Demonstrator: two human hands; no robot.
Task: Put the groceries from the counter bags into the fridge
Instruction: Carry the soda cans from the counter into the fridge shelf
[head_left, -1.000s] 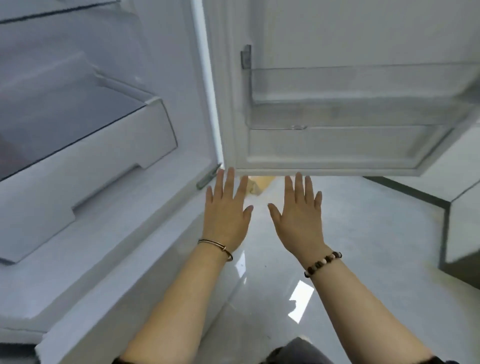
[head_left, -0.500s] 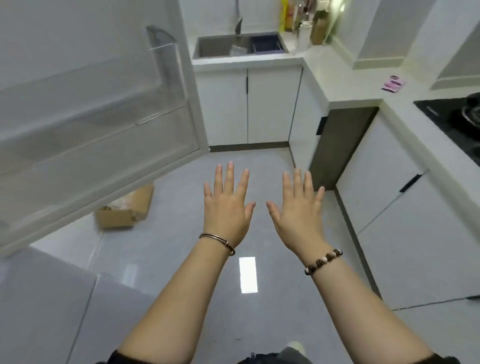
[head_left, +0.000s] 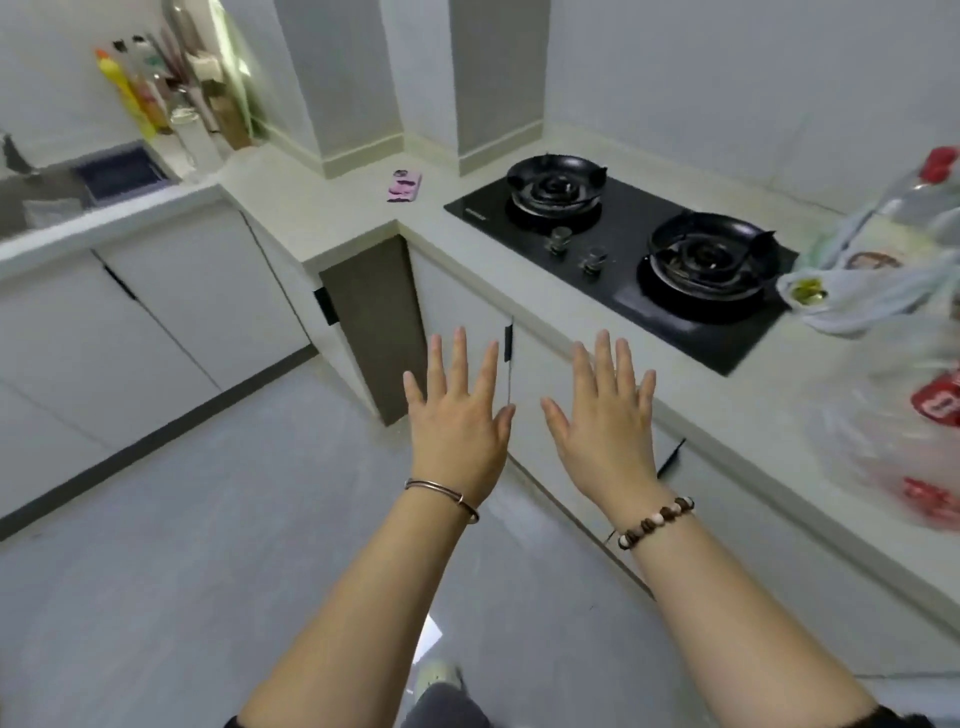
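Grey floor (head_left: 182, 545) lies underfoot, with white cabinets (head_left: 779, 545) alongside. On the counter (head_left: 753, 410) at the right edge sit the plastic grocery bags (head_left: 893, 431) — just beside the black hob (head_left: 623, 260). Farther off lie a pink object (head_left: 404, 187), the sink (head_left: 31, 202) and bottles (head_left: 140, 98). The left hand (head_left: 457, 421) and right hand (head_left: 602, 426) hover side by side — fingers straight and spread, holding nothing.

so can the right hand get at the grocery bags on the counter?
Probably yes: right hand is open and empty; grocery bags sit on the counter to its right, nothing between.
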